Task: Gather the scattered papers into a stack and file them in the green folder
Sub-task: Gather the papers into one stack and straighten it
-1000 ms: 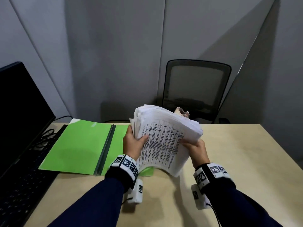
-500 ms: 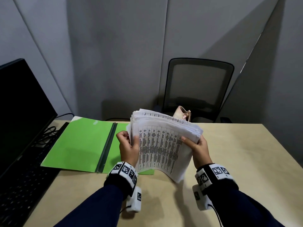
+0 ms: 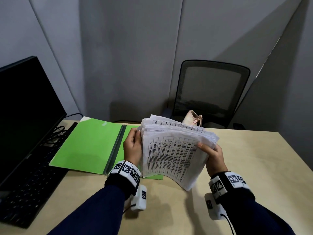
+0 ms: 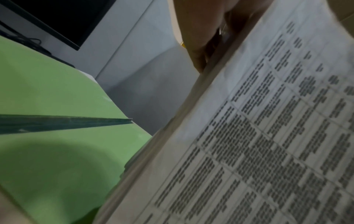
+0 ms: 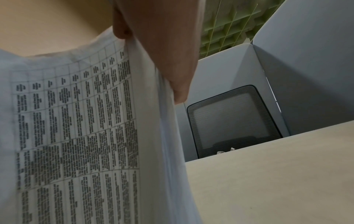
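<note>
**Currently held: one paper stack, two hands, above one open green folder**

Head view. Landmark: green folder (image 3: 89,146), one item, lying open and flat on the desk (image 3: 254,167), spine strip running front to back. Paper stack (image 3: 172,153), one bundle, sheet count not readable, held upright just right of the folder's spine and over its right leaf; its lower edge sags toward the desk, and whether it touches there cannot be told. Left hand (image 3: 133,148), one, wrapped round the stack's left edge, fingers behind. Right hand (image 3: 212,155), one, clasping the right edge, thumb on the printed face. Judgement: upright hold at both sides suits squaring the uneven sheet edges before filing. No loose sheets seen on the desk, so gathering looks done; filing is not yet done. Left of folder: one monitor (image 3: 25,107), one keyboard (image 3: 28,189). Beyond folder, to the right: one mesh chair (image 3: 211,92), carrying one pale bag (image 3: 193,120).

Left wrist view. Folder (image 4: 57,159), one, below and left; stack (image 4: 258,144), one, slanting across the right, printed table facing the camera. Fingers (image 4: 199,37) curl round the stack's far edge, a closed hold on paper. Stack's shadow falls on the folder, so the folder sits ready beneath for the drop.

Right wrist view. Folder not visible. Stack (image 5: 76,128), one, fills the left side; thumb and fingers (image 5: 162,53) pinch its edge, layered sheets showing. Chair (image 5: 235,121), one, past the desk edge.
</note>
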`<action>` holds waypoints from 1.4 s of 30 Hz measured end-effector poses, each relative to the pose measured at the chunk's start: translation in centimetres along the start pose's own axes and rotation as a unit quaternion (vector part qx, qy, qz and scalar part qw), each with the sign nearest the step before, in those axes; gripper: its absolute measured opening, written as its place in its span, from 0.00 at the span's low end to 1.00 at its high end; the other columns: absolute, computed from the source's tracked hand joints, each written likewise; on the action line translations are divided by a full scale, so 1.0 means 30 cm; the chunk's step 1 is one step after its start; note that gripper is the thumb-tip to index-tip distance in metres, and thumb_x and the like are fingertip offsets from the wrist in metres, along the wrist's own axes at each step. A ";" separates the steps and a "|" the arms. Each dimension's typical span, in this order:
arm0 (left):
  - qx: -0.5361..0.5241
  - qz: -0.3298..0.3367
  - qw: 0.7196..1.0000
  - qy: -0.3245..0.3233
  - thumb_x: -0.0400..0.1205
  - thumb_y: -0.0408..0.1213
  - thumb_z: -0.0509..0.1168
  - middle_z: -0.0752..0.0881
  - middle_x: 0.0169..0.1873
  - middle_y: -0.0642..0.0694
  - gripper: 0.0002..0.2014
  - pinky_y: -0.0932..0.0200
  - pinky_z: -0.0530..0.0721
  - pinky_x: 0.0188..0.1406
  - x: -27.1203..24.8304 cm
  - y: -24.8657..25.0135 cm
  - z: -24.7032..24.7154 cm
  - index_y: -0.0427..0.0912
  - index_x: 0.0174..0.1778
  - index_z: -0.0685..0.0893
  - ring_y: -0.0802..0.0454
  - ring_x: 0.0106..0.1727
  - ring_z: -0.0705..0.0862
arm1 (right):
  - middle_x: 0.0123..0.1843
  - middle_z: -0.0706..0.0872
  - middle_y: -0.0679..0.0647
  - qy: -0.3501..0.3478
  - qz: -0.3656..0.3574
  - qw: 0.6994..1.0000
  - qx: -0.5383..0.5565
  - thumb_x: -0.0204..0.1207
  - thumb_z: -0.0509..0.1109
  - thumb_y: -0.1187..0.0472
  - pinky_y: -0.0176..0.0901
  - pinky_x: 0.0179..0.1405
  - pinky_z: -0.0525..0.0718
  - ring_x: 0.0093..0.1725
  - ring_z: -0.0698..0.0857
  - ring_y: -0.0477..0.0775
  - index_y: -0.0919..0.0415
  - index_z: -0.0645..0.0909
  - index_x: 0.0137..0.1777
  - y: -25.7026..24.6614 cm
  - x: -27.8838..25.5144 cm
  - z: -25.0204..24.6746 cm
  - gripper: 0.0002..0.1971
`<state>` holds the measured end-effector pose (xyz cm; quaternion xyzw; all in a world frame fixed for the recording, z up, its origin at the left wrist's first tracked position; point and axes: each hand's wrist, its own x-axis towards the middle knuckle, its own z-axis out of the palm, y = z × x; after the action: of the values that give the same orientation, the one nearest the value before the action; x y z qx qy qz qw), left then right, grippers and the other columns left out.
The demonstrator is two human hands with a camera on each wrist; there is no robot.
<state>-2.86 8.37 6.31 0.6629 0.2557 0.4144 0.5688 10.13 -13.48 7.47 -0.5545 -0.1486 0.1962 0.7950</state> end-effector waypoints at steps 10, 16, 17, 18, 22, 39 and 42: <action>-0.210 -0.108 0.968 -0.090 0.85 0.49 0.57 0.92 0.39 0.53 0.17 0.56 0.84 0.50 0.018 0.087 -0.008 0.46 0.46 0.90 0.61 0.42 0.90 | 0.44 0.92 0.58 -0.006 -0.011 1.000 -0.002 0.62 0.71 0.68 0.44 0.44 0.88 0.45 0.89 0.58 0.68 0.84 0.55 -0.007 -0.007 0.021 0.19; -0.311 -0.095 0.933 -0.154 0.55 0.67 0.78 0.87 0.47 0.42 0.45 0.55 0.89 0.39 -0.010 0.121 0.019 0.38 0.58 0.77 0.51 0.44 0.90 | 0.49 0.89 0.59 0.016 -0.042 0.999 -0.012 0.62 0.74 0.67 0.50 0.53 0.85 0.50 0.87 0.58 0.67 0.82 0.58 -0.014 -0.014 0.045 0.21; -0.290 -0.074 0.944 -0.138 0.54 0.67 0.78 0.83 0.50 0.44 0.45 0.57 0.89 0.42 -0.004 0.113 0.018 0.41 0.59 0.72 0.53 0.46 0.88 | 0.48 0.89 0.55 0.028 -0.056 0.998 -0.020 0.61 0.74 0.67 0.48 0.52 0.84 0.48 0.87 0.54 0.62 0.82 0.56 -0.018 -0.014 0.047 0.20; -0.256 -0.051 0.957 -0.124 0.54 0.66 0.78 0.80 0.53 0.46 0.46 0.60 0.88 0.46 0.000 0.099 0.012 0.46 0.61 0.69 0.55 0.49 0.86 | 0.47 0.88 0.52 0.035 -0.075 0.996 -0.040 0.62 0.76 0.68 0.45 0.50 0.84 0.47 0.87 0.49 0.58 0.80 0.55 -0.027 -0.012 0.049 0.20; -0.130 -0.004 0.980 -0.150 0.58 0.47 0.81 0.77 0.64 0.47 0.55 0.66 0.84 0.56 -0.023 0.025 -0.026 0.47 0.76 0.55 0.62 0.58 0.85 | 0.51 0.84 0.56 -0.002 -0.172 0.952 -0.254 0.65 0.80 0.63 0.43 0.53 0.84 0.49 0.84 0.48 0.54 0.76 0.62 -0.114 0.006 0.060 0.26; -0.104 -0.102 0.979 -0.143 0.64 0.24 0.65 0.83 0.46 0.43 0.27 0.53 0.84 0.39 -0.034 -0.004 -0.002 0.51 0.56 0.68 0.47 0.42 0.83 | 0.57 0.82 0.52 -0.240 -0.235 0.524 -0.783 0.66 0.72 0.45 0.54 0.50 0.78 0.56 0.85 0.60 0.55 0.67 0.66 -0.132 0.038 0.485 0.31; -0.099 -0.104 0.979 -0.143 0.61 0.31 0.67 0.83 0.46 0.38 0.28 0.44 0.82 0.42 -0.039 0.008 -0.010 0.52 0.55 0.69 0.41 0.44 0.82 | 0.54 0.82 0.53 -0.248 -0.251 0.523 -0.776 0.68 0.69 0.51 0.51 0.42 0.79 0.53 0.86 0.61 0.56 0.68 0.63 -0.128 0.043 0.490 0.25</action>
<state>-3.75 7.53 6.25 0.6254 0.1968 0.2770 0.7024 5.15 -1.96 16.12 -0.8209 -0.5661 -0.0752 -0.0024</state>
